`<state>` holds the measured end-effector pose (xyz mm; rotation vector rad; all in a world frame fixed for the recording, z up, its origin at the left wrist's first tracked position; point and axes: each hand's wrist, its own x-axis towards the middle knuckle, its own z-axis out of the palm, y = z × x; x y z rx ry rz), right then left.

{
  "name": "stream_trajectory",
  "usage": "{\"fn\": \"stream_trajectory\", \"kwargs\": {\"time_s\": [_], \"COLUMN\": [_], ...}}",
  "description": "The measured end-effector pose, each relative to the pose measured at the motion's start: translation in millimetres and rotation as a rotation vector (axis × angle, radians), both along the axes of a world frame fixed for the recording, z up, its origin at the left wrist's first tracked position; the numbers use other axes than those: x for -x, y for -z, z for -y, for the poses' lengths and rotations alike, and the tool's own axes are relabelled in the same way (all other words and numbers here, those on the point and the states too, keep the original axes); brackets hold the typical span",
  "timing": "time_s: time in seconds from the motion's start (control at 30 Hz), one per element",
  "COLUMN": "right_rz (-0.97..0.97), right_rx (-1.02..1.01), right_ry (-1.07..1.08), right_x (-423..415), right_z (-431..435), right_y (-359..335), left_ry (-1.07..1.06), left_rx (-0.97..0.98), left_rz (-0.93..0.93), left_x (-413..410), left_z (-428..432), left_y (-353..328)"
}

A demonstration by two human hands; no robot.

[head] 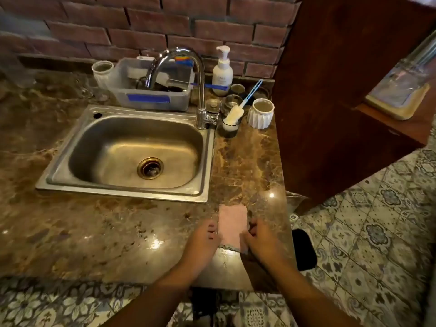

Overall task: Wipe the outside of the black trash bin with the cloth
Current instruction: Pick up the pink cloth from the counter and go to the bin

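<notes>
Head view: we see a pink cloth (232, 225) lying flat on the brown marble counter (94, 232), near the counter's right edge, at 5 o'clock from the steel sink (127, 149). Our left hand (203, 241) pinches the cloth's left edge with curled fingers; our right hand (262, 239) pinches its right edge the same way. Both hands rest on the counter, with the cloth between them. A dark rounded shape (304, 250) shows on the patterned tile floor (368, 232) just past the counter edge, at 3 o'clock from the right hand; it may be the black trash bin, but we cannot confirm this. At 12 o'clock from the sink stands a chrome faucet (186, 74), with a white pump bottle (222, 72) and a white ribbed cup (261, 113) to its right.
</notes>
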<state>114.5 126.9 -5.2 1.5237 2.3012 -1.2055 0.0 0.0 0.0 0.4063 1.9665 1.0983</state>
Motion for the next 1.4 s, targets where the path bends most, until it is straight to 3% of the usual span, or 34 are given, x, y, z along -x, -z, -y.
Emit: {"fn": "stream_trajectory", "kwargs": {"time_s": [0.13, 0.27, 0.57, 0.9, 1.2, 1.4], "right_rz": [0.108, 0.193, 0.139, -0.202, -0.403, -0.666], "right_rx": [-0.036, -0.072, -0.016, 0.108, -0.202, 0.036], "right_ry": [0.087, 0.092, 0.163, 0.281, 0.135, 0.308], "right_x": [19.0, 27.7, 27.7, -0.2, -32.2, -73.0], "right_z": [-5.6, -5.3, -11.4, -9.9, -2.9, 1.7], "right_y": [3.9, 7.4, 18.6, -1.2, -59.3, -86.0], "left_ry": [-0.13, -0.101, -0.114, -0.077, 0.042, 0.174], "left_rx": [0.058, 0.127, 0.21, -0.048, -0.17, -0.235], "left_rz": [0.09, 0.13, 0.043, 0.118, 0.237, 0.27], "left_x": [9.7, 19.2, 18.4, 9.0, -26.1, -73.1], "left_z": [-24.6, -37.3, -50.8, -53.3, -75.1, -85.6], "left_y": [3.5, 19.2, 24.6, -2.0, -50.6, -95.8]}}
